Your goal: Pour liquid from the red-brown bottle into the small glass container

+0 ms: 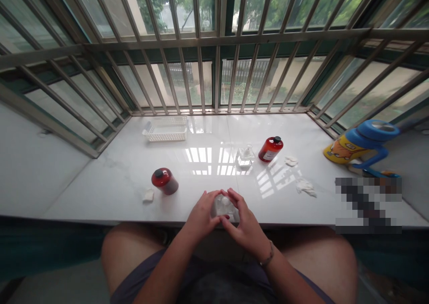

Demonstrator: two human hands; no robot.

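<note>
Near the front edge of the white sill, a small clear bottle [224,202] with a pale, rounded top stands between my two hands. My left hand [203,212] curves around its left side, the fingers on the far side and the thumb near the front. On the opposite side my right hand [244,221] is curled in the same way. Both thumbs come close together in front, and the fingertips nearly meet behind. Parts of the bottle are hidden by the fingers. Further back stands a second clear bottle [246,158], beside a red bottle with a black cap [271,150].
Another red bottle [165,181] is on the left, with a crumpled white tissue [148,195] next to it. A white basket [166,131] sits at the back. Two tissues [305,188] and a blue-yellow flask [355,145] are on the right. Metal bars [217,78] line the window.
</note>
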